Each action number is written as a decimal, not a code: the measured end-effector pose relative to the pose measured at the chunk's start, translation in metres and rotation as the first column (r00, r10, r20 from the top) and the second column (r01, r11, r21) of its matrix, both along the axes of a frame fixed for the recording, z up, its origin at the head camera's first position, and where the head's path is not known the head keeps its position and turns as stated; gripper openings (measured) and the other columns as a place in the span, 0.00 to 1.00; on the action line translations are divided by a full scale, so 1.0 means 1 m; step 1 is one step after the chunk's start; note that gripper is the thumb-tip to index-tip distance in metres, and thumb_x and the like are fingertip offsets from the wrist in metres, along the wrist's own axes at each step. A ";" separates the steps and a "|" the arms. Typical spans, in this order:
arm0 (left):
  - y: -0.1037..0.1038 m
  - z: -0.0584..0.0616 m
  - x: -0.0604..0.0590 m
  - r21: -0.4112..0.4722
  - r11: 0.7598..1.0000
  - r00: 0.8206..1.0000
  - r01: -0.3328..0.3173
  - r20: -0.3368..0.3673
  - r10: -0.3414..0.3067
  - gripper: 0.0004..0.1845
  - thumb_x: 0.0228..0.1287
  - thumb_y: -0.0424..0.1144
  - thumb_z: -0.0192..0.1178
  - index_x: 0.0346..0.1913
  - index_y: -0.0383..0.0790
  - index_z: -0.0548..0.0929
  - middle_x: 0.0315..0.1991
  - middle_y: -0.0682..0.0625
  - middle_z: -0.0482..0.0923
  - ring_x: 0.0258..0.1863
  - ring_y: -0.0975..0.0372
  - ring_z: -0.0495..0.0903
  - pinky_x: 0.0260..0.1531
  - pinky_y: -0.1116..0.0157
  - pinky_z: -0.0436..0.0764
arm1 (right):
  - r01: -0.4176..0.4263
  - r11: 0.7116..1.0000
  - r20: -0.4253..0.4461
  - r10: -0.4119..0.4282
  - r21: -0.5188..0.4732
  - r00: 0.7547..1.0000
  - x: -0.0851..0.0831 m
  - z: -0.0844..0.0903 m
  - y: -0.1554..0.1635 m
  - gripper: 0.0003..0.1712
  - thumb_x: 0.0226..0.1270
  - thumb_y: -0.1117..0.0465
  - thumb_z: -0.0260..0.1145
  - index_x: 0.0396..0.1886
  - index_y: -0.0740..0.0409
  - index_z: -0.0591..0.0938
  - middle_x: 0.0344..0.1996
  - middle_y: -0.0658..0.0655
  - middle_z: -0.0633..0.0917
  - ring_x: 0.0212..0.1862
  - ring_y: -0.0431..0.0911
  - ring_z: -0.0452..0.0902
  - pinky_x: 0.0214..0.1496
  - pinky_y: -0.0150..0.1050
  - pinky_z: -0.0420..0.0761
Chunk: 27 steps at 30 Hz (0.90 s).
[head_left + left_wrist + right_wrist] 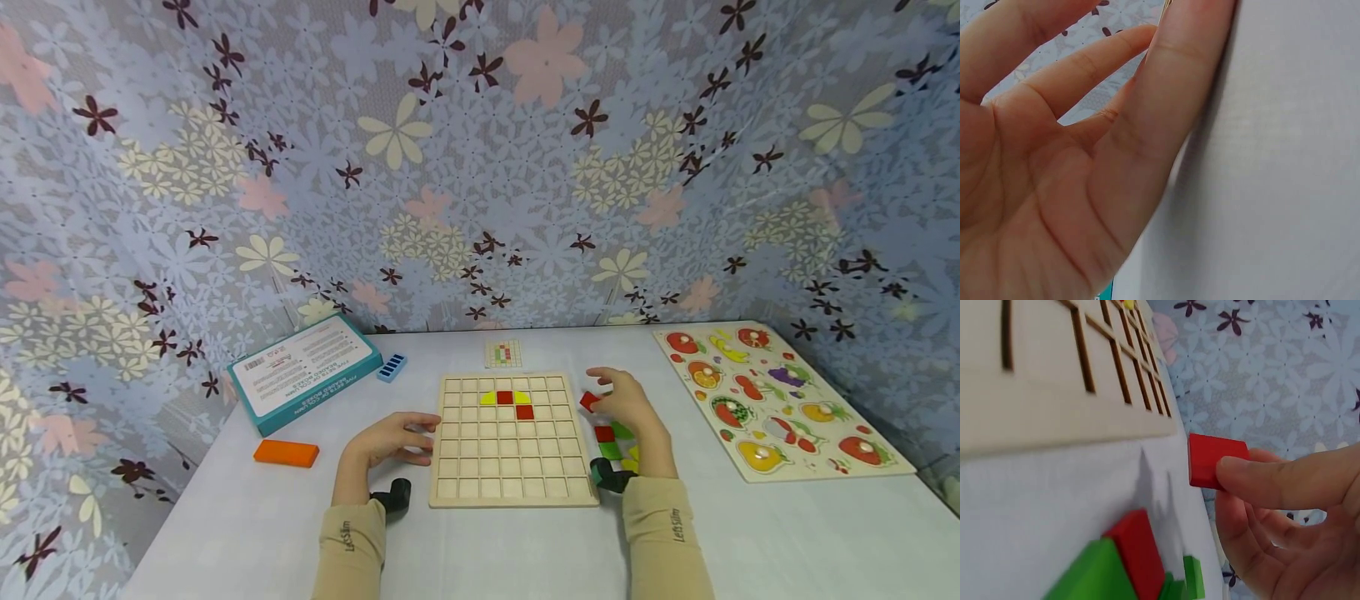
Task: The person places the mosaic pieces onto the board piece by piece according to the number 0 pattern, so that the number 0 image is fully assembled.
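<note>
A wooden grid board [480, 446] lies flat on the table. Two red square tiles, one of them this tile [524, 412], and two yellow pieces, one of them this piece [488, 398], sit in its upper cells. My right hand [628, 406] pinches another red square tile [1207, 456] between thumb and fingers, above the table just right of the board. Below that hand lie loose green, red and yellow tiles, including a red tile [604, 434] and a green tile [1094, 575]. My left hand [390, 437] rests with loosely bent fingers at the board's left edge, gripping nothing.
Behind the board lies a small pattern card [504, 353]. To the left are a teal box [307, 375], a blue slotted piece [392, 367] and an orange block [287, 452]. A fruit puzzle board [780, 408] lies at the right. A floral cloth [480, 192] hangs behind the table.
</note>
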State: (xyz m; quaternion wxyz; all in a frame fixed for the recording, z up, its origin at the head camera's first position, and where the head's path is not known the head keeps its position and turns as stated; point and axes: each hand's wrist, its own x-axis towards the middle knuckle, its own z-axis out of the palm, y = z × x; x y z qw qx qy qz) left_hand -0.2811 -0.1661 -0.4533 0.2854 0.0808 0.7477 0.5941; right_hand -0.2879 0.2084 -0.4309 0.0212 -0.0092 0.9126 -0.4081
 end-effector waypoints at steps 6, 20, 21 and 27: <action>-0.001 0.000 0.000 0.006 1.000 1.000 0.013 -0.007 -0.013 0.29 0.56 0.28 0.59 0.62 0.28 0.68 0.56 0.36 0.66 0.36 0.57 0.79 0.41 0.59 0.83 | 0.026 0.999 0.044 -0.025 -0.031 0.999 0.001 0.005 -0.013 0.28 0.53 0.74 0.63 0.57 0.68 0.73 0.46 0.69 0.77 0.45 0.57 0.74 0.40 0.43 0.80; -0.001 0.000 -0.001 0.005 1.000 1.000 0.023 -0.006 -0.023 0.28 0.57 0.28 0.58 0.62 0.28 0.67 0.56 0.36 0.65 0.37 0.57 0.79 0.41 0.59 0.83 | 0.006 0.994 0.025 -0.003 -0.108 1.000 0.001 0.004 -0.026 0.12 0.53 0.73 0.65 0.39 0.68 0.78 0.32 0.61 0.79 0.36 0.50 0.73 0.34 0.38 0.78; -0.002 0.000 -0.001 0.005 1.000 1.000 0.026 -0.004 -0.026 0.28 0.57 0.28 0.58 0.62 0.28 0.67 0.57 0.36 0.65 0.37 0.58 0.79 0.41 0.59 0.83 | 0.006 0.993 0.024 -0.003 -0.119 1.000 0.001 0.004 -0.028 0.11 0.53 0.73 0.65 0.38 0.68 0.78 0.32 0.60 0.79 0.36 0.50 0.73 0.34 0.39 0.78; -0.002 0.000 0.000 0.001 0.999 0.999 0.033 0.000 -0.033 0.28 0.58 0.29 0.58 0.63 0.28 0.67 0.57 0.36 0.65 0.37 0.58 0.78 0.42 0.59 0.83 | -0.030 0.993 0.033 0.034 -0.110 0.999 0.003 0.005 -0.040 0.10 0.53 0.75 0.63 0.38 0.68 0.80 0.32 0.61 0.79 0.35 0.49 0.74 0.35 0.42 0.80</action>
